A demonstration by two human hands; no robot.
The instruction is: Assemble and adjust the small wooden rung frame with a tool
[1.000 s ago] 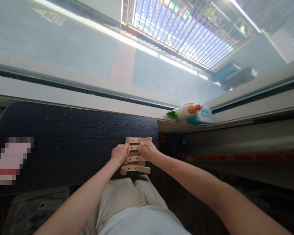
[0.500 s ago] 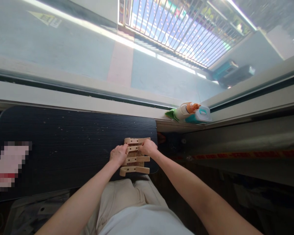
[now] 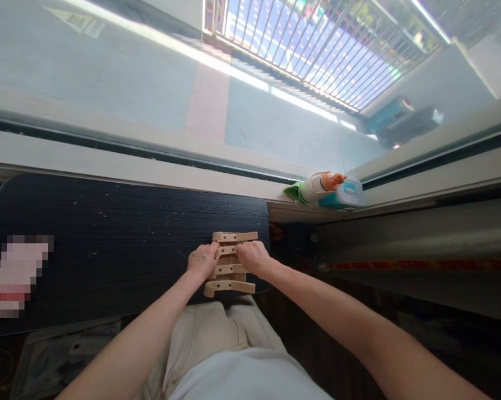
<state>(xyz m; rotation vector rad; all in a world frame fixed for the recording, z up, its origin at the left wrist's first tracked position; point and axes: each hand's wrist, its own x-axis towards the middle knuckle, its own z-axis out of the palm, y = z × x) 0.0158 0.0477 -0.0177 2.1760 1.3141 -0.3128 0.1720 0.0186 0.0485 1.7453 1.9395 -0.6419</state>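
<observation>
A small pale wooden assembly (image 3: 232,264) of several cross slats on a base lies at the right near corner of a black table (image 3: 108,239). My left hand (image 3: 201,260) is closed on its left side, fingers pinching the second slat from the far end. My right hand (image 3: 254,256) is closed on the same slat from the right. The nearest slat, with curved ends, and the farthest slat stay uncovered. Both forearms reach in from below.
A white bottle with an orange cap (image 3: 319,186) lies on the window sill beside a teal-lidded box (image 3: 344,194) and a green cloth. Beyond the table's right edge is a dark gap. A pixelated patch (image 3: 12,275) covers the table's left. My lap sits under the table's edge.
Both hands stayed on the wooden assembly; the right hand shifted slightly along the slat and back. The view wobbled a little.
</observation>
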